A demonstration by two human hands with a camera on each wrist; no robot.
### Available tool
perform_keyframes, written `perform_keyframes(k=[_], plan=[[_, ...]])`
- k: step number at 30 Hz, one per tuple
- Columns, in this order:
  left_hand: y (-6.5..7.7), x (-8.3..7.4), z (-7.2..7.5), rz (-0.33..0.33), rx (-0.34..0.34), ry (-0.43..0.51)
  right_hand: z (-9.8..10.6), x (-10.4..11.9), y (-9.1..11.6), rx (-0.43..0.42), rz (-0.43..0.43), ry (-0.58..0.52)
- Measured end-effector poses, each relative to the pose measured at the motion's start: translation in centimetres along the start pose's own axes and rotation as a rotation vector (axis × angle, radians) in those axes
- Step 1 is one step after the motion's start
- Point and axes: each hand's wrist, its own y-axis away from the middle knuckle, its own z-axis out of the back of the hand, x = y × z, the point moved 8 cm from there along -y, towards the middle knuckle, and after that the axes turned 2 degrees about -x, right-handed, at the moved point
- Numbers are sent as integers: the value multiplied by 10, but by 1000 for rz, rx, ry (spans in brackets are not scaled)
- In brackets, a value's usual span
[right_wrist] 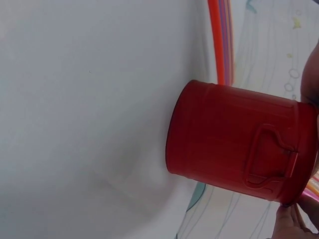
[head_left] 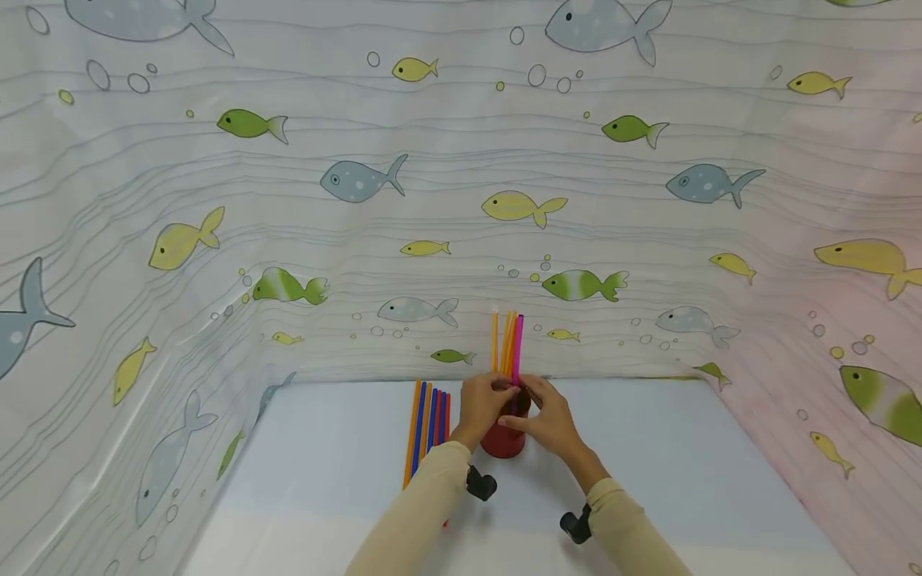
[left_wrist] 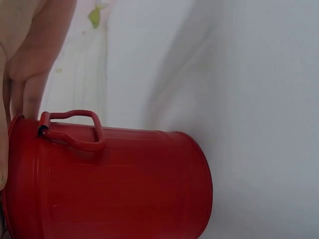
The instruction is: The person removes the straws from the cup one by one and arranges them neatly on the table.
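Observation:
A small red bucket (head_left: pixel 502 442) with side handles stands upright on the white table, several thin orange sticks (head_left: pixel 507 344) and a magenta stick (head_left: pixel 518 344) rising from its mouth. My left hand (head_left: pixel 484 406) is at the rim from the left, its fingertips pinching around the magenta stick. From the right, my right hand (head_left: pixel 549 416) reaches round the upper bucket, thumb in front and fingers (right_wrist: pixel 291 221) at the rim. The left wrist view shows the bucket wall and one handle (left_wrist: pixel 75 130) close up. My hands hide most of the bucket's mouth.
Left of the bucket lies a row of orange, blue and red sticks (head_left: pixel 429 416), partly covered by my left sleeve (head_left: pixel 421 512). White table (head_left: pixel 648 456) extends around the bucket. A fish-patterned curtain (head_left: pixel 461 176) encloses the back and sides.

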Motion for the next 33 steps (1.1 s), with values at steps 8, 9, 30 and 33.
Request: perform_keyframes(k=[8, 9, 30, 33], plan=[[-6, -2, -1, 42, 7, -62, 5, 2, -5, -13, 16, 10], [-7, -3, -1, 42, 8, -66, 5, 2, -6, -14, 18, 7], [-1, -4, -2, 82, 33, -72, 1, -5, -2, 16, -31, -24], [-2, -4, -2, 70, 29, -82, 0, -5, -2, 16, -29, -24]])
